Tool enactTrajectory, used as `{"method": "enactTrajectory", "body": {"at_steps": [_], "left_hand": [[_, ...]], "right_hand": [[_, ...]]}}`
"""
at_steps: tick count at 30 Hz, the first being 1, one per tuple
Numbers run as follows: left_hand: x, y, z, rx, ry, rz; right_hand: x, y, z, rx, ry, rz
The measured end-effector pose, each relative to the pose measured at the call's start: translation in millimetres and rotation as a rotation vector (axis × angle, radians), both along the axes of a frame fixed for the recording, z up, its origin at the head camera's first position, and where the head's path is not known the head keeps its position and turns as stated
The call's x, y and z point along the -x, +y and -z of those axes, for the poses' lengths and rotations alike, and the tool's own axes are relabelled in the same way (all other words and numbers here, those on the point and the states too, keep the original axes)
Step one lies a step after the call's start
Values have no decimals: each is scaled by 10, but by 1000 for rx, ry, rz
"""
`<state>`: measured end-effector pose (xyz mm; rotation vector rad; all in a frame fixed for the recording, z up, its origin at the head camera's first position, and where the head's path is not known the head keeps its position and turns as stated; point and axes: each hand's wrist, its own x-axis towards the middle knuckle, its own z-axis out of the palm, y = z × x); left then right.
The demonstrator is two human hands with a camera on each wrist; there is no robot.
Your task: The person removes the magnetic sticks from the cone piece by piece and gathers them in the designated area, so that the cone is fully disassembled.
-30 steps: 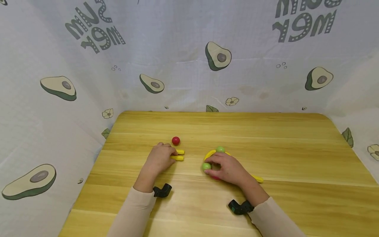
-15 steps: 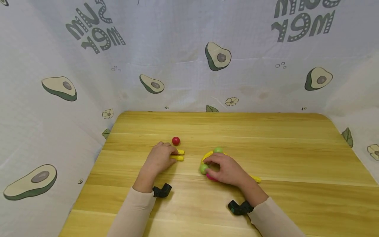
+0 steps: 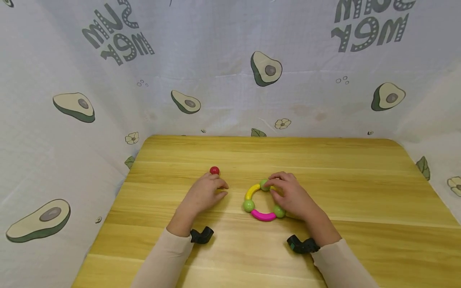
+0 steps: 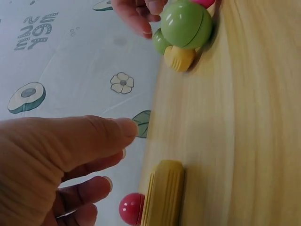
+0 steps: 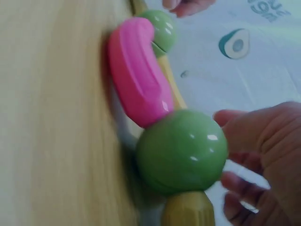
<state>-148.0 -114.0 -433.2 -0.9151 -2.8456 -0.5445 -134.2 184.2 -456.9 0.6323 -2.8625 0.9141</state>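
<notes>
Above the table (image 3: pixel 360 180), the left hand (image 3: pixel 206 194) hangs parted and empty; the right hand (image 3: pixel 293 197), loosely spread, grips nothing at the ring (image 3: pixel 263 216) lying between them. Near the left hand lie a yellow rod (image 4: pixel 164 195) and red ball (image 3: pixel 214 170).

Left hand (image 3: pixel 204 195): fingers (image 4: pixel 89 194) bent, thumb (image 4: pixel 101 139) apart from them. Right hand (image 3: pixel 292 199): likewise loosely curved. Both forearms (image 3: pixel 163 258) angle inward.

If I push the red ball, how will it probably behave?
The red ball will probably roll, being round on a flat wooden tabletop. Its glossy surface suggests it may be slippery. With no dents visible, it looks rather stiff.
</notes>
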Motion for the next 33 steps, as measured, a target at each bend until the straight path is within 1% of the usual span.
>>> {"method": "enactTrajectory", "body": {"at_steps": [2, 4, 7, 10, 13, 16, 18, 21, 24, 27, 33], "left_hand": [[-19, 48, 7, -3, 3, 30], [-45, 113, 13, -10, -7, 75], [-96, 226, 36, -12, -47, 136], [-151, 336, 70, -19, -93, 170], [-189, 421, 110, -21, -121, 201], [-212, 469, 143, -13, -125, 218], [-222, 483, 156, -7, -122, 202], [-230, 491, 165, -11, -110, 152], [-231, 498, 178, -22, -84, 102], [-228, 511, 199, -33, -51, 77], [-231, 535, 241, -45, -5, 37]], "right_hand": [[8, 28, -7, -16, -33, -5], [15, 43, -9, -24, -62, -23], [20, 45, -12, -30, -88, -63], [21, 37, -5, -30, -82, -91], [15, 27, -1, -32, -70, -80], [6, 25, -7, -36, -83, -54], [-2, 31, -23, -49, -104, -37], [-8, 52, -51, -64, -141, -20], [1, 76, -76, -66, -186, -21], [13, 92, -94, -68, -225, -21], [26, 105, -106, -81, -288, 19]]}}
